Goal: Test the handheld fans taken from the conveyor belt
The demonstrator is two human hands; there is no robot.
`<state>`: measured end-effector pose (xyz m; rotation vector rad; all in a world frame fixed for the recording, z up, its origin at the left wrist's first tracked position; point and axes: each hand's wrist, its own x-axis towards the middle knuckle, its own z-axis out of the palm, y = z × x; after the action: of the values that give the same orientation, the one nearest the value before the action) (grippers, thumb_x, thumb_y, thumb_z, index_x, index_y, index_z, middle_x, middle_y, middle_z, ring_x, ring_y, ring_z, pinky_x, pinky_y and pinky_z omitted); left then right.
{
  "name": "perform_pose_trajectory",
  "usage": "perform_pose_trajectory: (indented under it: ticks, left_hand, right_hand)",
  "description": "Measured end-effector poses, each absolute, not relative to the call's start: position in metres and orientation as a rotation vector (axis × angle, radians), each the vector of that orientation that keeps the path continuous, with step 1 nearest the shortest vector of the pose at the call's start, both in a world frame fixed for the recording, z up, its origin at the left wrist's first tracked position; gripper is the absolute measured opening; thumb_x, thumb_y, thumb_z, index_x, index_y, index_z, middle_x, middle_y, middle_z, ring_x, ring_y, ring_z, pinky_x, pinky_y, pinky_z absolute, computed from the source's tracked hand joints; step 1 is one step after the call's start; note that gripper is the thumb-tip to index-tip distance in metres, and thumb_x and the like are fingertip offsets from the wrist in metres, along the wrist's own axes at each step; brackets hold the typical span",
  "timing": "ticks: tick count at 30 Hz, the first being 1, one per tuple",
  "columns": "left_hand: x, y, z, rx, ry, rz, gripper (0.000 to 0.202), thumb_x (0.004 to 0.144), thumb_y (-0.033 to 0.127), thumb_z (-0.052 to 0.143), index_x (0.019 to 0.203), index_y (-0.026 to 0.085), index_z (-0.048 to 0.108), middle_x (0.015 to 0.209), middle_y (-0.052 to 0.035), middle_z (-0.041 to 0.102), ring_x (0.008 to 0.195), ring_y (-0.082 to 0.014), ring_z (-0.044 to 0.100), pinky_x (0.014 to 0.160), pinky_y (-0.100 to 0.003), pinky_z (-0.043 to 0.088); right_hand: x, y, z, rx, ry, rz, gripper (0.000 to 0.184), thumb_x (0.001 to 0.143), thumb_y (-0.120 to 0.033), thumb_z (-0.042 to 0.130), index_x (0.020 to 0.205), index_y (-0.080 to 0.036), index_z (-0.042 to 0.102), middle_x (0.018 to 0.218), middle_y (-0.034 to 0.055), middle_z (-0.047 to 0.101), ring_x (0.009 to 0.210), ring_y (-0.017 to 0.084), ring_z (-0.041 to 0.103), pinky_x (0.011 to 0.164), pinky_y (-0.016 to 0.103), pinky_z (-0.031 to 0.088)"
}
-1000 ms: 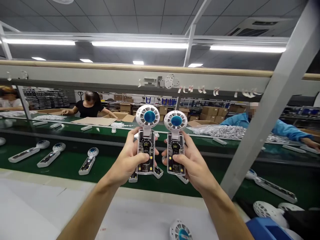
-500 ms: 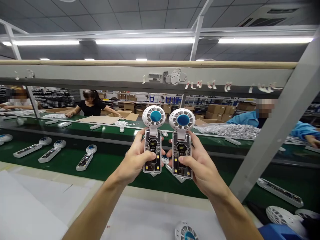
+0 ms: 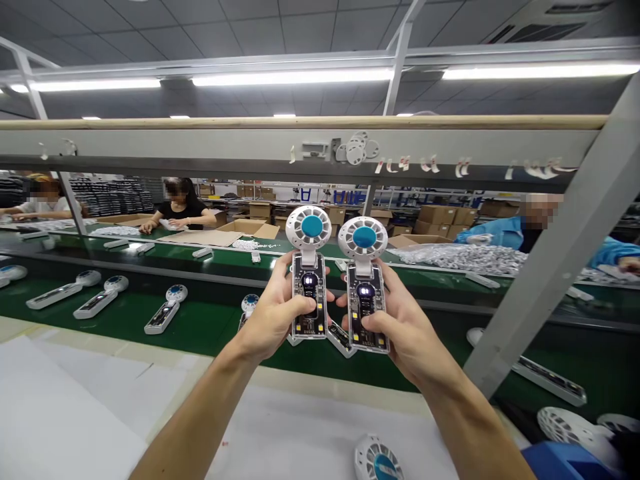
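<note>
My left hand (image 3: 273,317) grips a small handheld fan (image 3: 309,280) upright, thumb pressed on its clear body. My right hand (image 3: 400,327) grips a second handheld fan (image 3: 367,287) the same way, thumb on its front. Both fans have a round white head with a blue centre and a transparent handle showing a circuit board and a small lit display. They are held side by side above the green conveyor belt (image 3: 210,333), close together but apart.
Several more fans (image 3: 163,313) lie along the belt. One fan head (image 3: 379,460) lies on the white table in front of me. A grey slanted frame post (image 3: 555,267) stands at right. Three people work beyond the far belt, among cardboard boxes.
Both hands stayed raised with the fans, shifting slightly up and right in view. The displays on the handles changed from digits to a small glow. Fans on the belt drifted relative to the view.
</note>
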<state>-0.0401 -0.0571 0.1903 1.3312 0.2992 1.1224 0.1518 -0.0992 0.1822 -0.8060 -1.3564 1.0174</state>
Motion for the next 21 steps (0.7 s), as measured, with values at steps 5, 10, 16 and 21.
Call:
perform_pose_trajectory:
  ticks: [5, 10, 16, 21]
  left_hand:
    - [-0.0413, -0.0561, 0.1914, 1.323, 0.277, 1.115, 0.072, 0.075, 0.015, 0.068, 0.134, 0.023, 0.028, 0.098, -0.005, 0.067, 0.065, -0.0188, 0.07, 0.055, -0.028, 0.056]
    - [-0.0434, -0.0565, 0.1917, 1.331, 0.286, 1.1, 0.072, 0.074, 0.014, 0.069, 0.134, 0.024, 0.029, 0.098, -0.0046, 0.067, 0.067, -0.0182, 0.07, 0.058, -0.029, 0.057]
    - [-0.0431, -0.0563, 0.191, 1.326, 0.309, 1.129, 0.07, 0.073, 0.013, 0.068, 0.132, 0.024, 0.031, 0.096, -0.0036, 0.067, 0.07, -0.019, 0.071, 0.063, -0.032, 0.059]
    - [-0.0427, -0.0577, 0.1924, 1.329, 0.3, 1.122, 0.071, 0.072, 0.014, 0.069, 0.131, 0.023, 0.031, 0.093, -0.002, 0.067, 0.066, -0.0178, 0.07, 0.062, -0.032, 0.058]
  right_hand:
    - [0.1504, -0.0984, 0.1818, -0.774, -1.321, 1.067, 0.086, 0.078, -0.018, 0.063, 0.154, -0.03, 0.024, 0.096, 0.0034, 0.07, 0.07, 0.018, 0.068, 0.063, 0.032, 0.058]
    - [0.1484, -0.1022, 0.1844, -0.776, -1.3, 1.078, 0.082, 0.08, -0.02, 0.064, 0.152, -0.031, 0.028, 0.093, 0.0022, 0.069, 0.069, 0.017, 0.067, 0.061, 0.03, 0.058]
    - [0.1478, -0.1043, 0.1854, -0.777, -1.281, 1.082, 0.084, 0.08, -0.018, 0.062, 0.154, -0.031, 0.024, 0.097, 0.003, 0.069, 0.07, 0.017, 0.068, 0.067, 0.032, 0.058]
    - [0.1499, -0.1033, 0.185, -0.74, -1.307, 1.067, 0.082, 0.08, -0.018, 0.062, 0.152, -0.029, 0.025, 0.094, 0.0033, 0.069, 0.069, 0.018, 0.069, 0.063, 0.031, 0.058]
